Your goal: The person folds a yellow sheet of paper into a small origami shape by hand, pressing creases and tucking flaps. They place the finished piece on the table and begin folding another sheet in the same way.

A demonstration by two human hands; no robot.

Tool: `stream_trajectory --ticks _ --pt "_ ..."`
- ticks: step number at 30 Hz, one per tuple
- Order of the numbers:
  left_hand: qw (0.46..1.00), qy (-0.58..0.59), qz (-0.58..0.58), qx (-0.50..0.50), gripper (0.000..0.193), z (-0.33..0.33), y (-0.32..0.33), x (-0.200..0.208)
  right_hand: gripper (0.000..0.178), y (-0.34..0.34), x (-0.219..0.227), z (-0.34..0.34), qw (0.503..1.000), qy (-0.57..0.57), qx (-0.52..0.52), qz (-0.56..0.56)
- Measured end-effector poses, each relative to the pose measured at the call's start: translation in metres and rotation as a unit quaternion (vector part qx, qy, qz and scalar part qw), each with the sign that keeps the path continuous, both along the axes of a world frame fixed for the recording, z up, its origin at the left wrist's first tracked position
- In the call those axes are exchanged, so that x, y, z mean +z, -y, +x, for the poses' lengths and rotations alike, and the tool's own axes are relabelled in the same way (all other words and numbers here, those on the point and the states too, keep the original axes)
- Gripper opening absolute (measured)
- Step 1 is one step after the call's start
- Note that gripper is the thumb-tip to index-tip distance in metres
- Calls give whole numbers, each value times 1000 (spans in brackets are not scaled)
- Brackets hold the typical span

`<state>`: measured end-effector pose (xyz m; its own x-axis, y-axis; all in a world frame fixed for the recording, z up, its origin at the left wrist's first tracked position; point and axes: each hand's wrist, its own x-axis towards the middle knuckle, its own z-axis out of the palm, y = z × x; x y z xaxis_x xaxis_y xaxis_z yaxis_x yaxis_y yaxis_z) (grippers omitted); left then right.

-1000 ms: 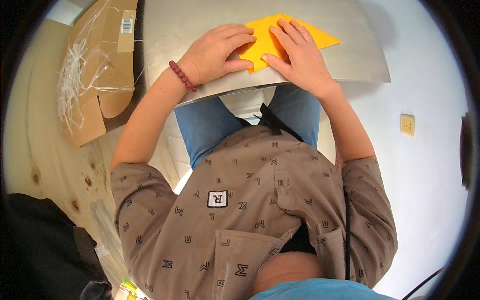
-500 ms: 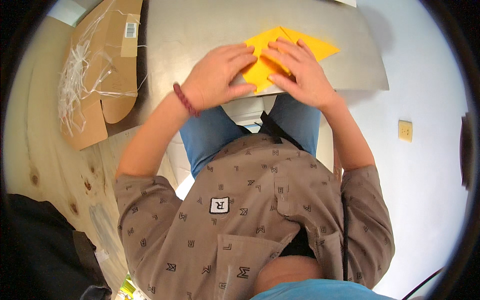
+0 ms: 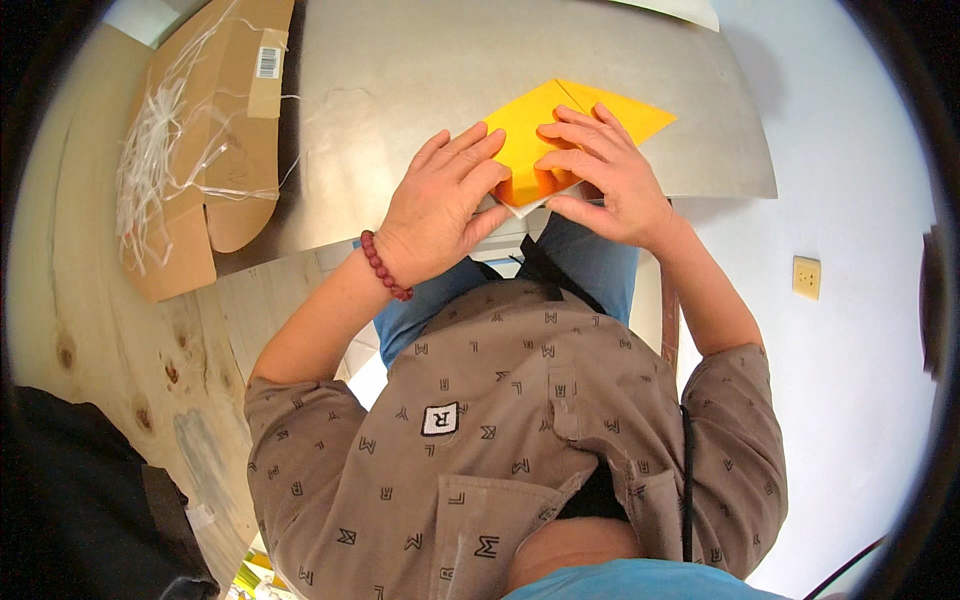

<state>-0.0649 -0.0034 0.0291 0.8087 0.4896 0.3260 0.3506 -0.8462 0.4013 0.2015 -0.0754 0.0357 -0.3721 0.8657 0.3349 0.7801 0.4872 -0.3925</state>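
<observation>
A folded sheet of yellow paper (image 3: 527, 150) lies at the near edge of the metal table, with a crease running in from its far peak and a point stretching to the right. Its near corner comes to the table edge, where a strip of white (image 3: 530, 208) shows. At the paper's left side, my left hand (image 3: 435, 205) pinches the border between curled fingers and thumb. My right hand (image 3: 615, 185) has its fingers bent over the right half, the thumb low by the near edge. My fingers partly hide both sides of the paper.
On the table's left stands a brown cardboard piece (image 3: 235, 150) with a tangle of clear plastic strips (image 3: 150, 160) on it. The metal tabletop (image 3: 400, 60) ends just above my lap. A pale wall with a socket (image 3: 806, 277) rises at the right. Dark cloth (image 3: 90, 490) is at lower left.
The yellow paper has come a little toward me, and white now shows at its near corner. Both hands have moved nearer with it, the thumbs lower at the near edge.
</observation>
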Motion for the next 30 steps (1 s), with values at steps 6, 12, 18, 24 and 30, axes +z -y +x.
stream_trajectory --ticks 6,12,18,24,30 --pt "985 154 -25 77 14 18 -15 3 17 -8 -7 3 993 -110 -31 -4" --pt "981 134 -83 116 20 28 -27 9 10 -11 -7 -3 973 -208 -90 -37" --pt "976 143 -107 121 23 30 -30 7 11 -15 -8 -6 972 -188 -135 -35" --pt "974 142 -134 118 23 28 -34 4 18 -16 -8 -8 968 -199 -148 -40" --pt "944 193 -240 120 16 33 -32 6 21 -17 -7 -7 969 -182 -162 -50"
